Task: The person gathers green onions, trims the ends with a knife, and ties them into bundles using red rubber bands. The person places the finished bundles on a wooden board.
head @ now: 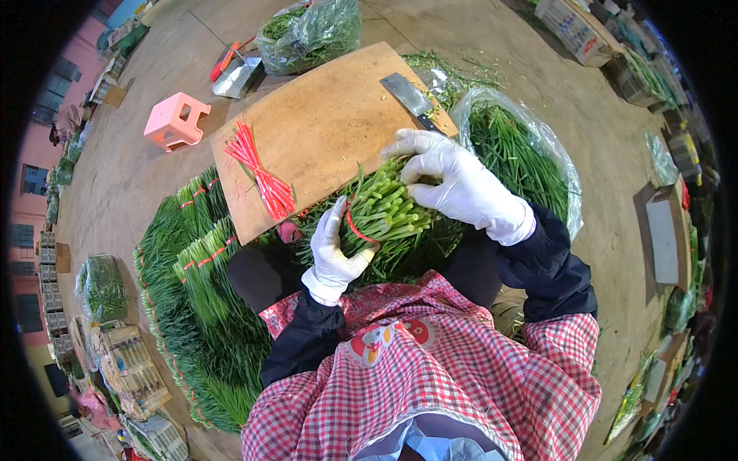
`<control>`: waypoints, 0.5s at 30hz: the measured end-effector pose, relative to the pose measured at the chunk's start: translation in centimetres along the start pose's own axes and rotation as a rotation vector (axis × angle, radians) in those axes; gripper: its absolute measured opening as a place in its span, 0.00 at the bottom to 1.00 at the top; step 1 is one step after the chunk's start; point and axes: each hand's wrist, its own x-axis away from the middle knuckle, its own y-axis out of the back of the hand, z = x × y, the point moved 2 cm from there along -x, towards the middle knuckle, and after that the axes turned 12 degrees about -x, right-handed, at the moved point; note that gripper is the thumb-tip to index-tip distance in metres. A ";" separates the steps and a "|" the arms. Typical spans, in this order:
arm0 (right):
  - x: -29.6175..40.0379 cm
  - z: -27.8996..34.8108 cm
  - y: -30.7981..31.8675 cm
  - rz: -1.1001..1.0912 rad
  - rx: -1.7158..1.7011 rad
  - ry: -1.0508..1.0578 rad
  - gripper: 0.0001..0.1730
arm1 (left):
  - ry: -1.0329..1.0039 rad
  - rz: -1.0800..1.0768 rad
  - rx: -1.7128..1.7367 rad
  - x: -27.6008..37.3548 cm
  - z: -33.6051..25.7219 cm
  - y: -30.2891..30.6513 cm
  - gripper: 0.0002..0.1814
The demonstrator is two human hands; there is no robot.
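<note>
My left hand (337, 248), in a white glove, is closed around a bundle of green stalks (383, 210) circled by a red tie (358, 226). My right hand (455, 184), gloved too, is at the cut stalk ends with its fingers curled and apart; whether it touches them I cannot tell. Beyond the hands lies a wooden board (323, 115), with a pile of red ties (262, 173) at its left and a cleaver (409, 97) at its right. Loose greens in a clear plastic bag (513, 150) are right of the board. Tied green bundles (202, 276) are stacked at my left.
A pink plastic stool (176, 121) stands left of the board. Behind the board are a metal dustpan (237, 76) and a bag of green scraps (311, 37). Cuttings are scattered on the floor by the board's right corner. Boxes (669, 236) line the far right.
</note>
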 end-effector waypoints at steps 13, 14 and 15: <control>5.6 -7.2 -4.5 -0.205 -0.455 -0.215 0.49 | 0.349 0.050 0.705 -3.6 0.5 2.1 0.44; 5.6 -7.4 -6.5 -0.165 -0.567 -0.245 0.52 | 0.415 0.054 0.735 -5.0 -0.7 2.1 0.43; 5.5 -7.4 -8.3 -0.191 -0.711 -0.314 0.49 | 0.472 0.047 1.005 -6.0 -1.3 1.2 0.42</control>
